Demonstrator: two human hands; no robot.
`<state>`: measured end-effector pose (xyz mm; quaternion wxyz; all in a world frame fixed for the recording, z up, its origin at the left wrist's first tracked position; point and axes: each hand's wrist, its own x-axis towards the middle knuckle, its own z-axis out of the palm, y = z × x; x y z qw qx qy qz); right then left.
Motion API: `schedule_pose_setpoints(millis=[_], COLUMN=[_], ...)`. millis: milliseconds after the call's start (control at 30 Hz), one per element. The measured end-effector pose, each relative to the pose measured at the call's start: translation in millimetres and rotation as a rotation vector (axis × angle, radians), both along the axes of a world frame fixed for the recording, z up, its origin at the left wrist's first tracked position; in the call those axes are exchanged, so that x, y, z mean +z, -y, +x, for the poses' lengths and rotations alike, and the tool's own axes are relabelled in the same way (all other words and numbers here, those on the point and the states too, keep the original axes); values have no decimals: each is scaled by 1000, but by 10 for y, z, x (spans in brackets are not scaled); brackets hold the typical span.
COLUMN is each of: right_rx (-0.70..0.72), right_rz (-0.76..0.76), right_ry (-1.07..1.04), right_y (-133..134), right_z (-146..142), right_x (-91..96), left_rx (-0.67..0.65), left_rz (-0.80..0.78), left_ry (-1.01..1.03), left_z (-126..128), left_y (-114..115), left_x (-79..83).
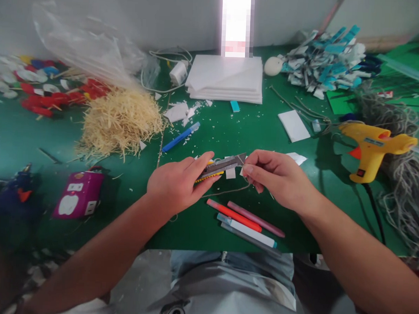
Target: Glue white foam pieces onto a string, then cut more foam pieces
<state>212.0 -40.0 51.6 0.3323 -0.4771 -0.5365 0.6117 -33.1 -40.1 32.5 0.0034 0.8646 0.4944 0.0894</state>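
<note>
The work in hand looks like a cut on a thin cord (229, 192). The left hand (176, 183) is closed around the body of a utility knife (220, 167), thumb along its top. The right hand (275, 177) pinches narrowly at the blade's tip, where the cord seems to rise from the desk (210, 129) into its fingers. Whether the blade already touches the cord cannot be told, since the fingers cover that spot.

As a judgement, a cut here calls for the cord to be drawn taut across the edge. The right fingertips should stay clear of the blade, and the left hand should keep the knife steady.

The knife is grey with a yellow underside, its blade slid out and pointing toward the right hand. It is held just above the desk, near the middle of the front edge. The cord is thin, pale and limp, curving along the desk beneath both hands. Several pens (245, 222) lie just in front of it, and a yellow glue gun (374, 149) rests toward the right edge.
</note>
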Motion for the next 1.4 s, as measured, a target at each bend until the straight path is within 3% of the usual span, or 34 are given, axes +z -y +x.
schedule_pose_setpoints(millis=[200,367,467,567,700,767,900,967,1200,1400], right_rx=[15,37,9,-98,-294,-338,-341,-335,-341,-337], right_rz=[34,70,94,106,134,140,157,163,162,164], right_ry=[-40,-96,-107,-112,-79,-65,-59,-54,-38,-36], right_y=[1,78,100,71,10,-8,-21,-22,-5,-10], right_z=[62,91,69,42,32,36,39,37,38,40], right_x=[38,101,95,48,-11,-26,-44,-52,-62,-38], left_rx=[9,378,341,274,516,606,568,556,546,436], left_rz=[-49,17,25,-42,-173,-220,-329,-404,-428,-505], left_ry=[58,74,163,209,140,204,650,781,1017,1046], left_z=[-26,-182,-190,-116,-109,-175,-304,-315,-281,-372], left_y=[45,-123,-164,-154,-209,-265,-339,-344,-322,-348], left_x=[59,132,134,135,184,190,111,58,24,23])
